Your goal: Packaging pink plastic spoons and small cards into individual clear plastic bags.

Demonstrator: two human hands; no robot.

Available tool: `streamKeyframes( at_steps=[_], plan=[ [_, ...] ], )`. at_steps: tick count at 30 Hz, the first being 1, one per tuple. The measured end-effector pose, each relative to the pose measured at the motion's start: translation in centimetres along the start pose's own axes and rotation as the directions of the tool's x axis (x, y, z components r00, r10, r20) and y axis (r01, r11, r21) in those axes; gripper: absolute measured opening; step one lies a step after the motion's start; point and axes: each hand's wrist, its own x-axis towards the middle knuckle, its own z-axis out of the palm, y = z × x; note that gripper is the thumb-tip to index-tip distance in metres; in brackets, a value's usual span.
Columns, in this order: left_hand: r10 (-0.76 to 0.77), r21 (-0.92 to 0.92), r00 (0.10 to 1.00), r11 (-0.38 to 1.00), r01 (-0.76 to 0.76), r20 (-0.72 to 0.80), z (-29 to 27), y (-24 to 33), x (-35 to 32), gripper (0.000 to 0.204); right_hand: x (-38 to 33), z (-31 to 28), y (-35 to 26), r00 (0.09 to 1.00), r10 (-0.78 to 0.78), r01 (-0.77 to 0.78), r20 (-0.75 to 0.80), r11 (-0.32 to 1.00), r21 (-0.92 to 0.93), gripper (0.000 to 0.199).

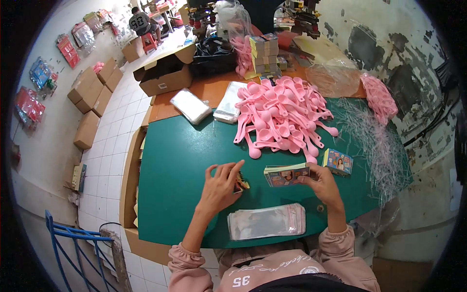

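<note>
My right hand (321, 185) grips a stack of printed cards (287, 176) by its right end, thumb on the front face, above the green table (180, 185). My left hand (221, 187) is at the left, its fingers apart and slightly bent. Beside its fingertips lies a small dark, red and yellow thing (240, 184), partly hidden by the hand. A second block of printed cards (338, 162) rests just beyond my right hand. Between my forearms lies a flat pile of clear plastic bags (265, 221). Farther off is a heap of pink plastic measuring spoons (282, 117).
Two more stacks of clear bags (190, 106) lie beyond the green surface's far left. Banded card stacks (265, 53), an open cardboard box (165, 78) and a black bag (214, 56) stand behind. Shredded clear plastic (374, 146) covers the right side. A person (141, 23) sits far back.
</note>
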Motion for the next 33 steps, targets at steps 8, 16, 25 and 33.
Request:
streamKeyframes(
  at_steps=[8, 16, 25, 33],
  plan=[
    [0.134, -0.518, 0.989, 0.842, -0.148, -0.066, -0.9, 3.3, 1.3, 0.086, 0.4, 1.7, 3.8, 0.99, -0.096, 0.074, 0.1, 0.977, 0.198, 0.017],
    [0.092, -0.806, 0.993, 0.58, -0.119, -0.08, 3.2, 5.4, 2.5, 0.077, 0.4, 1.1, 4.9, 0.987, -0.112, 0.12, 0.117, 0.99, -0.068, 0.037],
    [0.045, -0.836, 0.998, 0.545, -0.07, -0.054, 5.5, 6.1, 3.6, 0.063, 0.1, 2.5, 5.9, 0.989, -0.145, 0.144, -0.009, 0.984, -0.101, 0.036],
    [-0.033, -0.863, 0.992, 0.49, 0.122, 0.122, 5.2, 5.2, 3.7, 0.045, -0.5, 2.1, 4.4, 0.995, -0.092, 0.085, -0.037, 0.983, -0.163, 0.028]
  ],
)
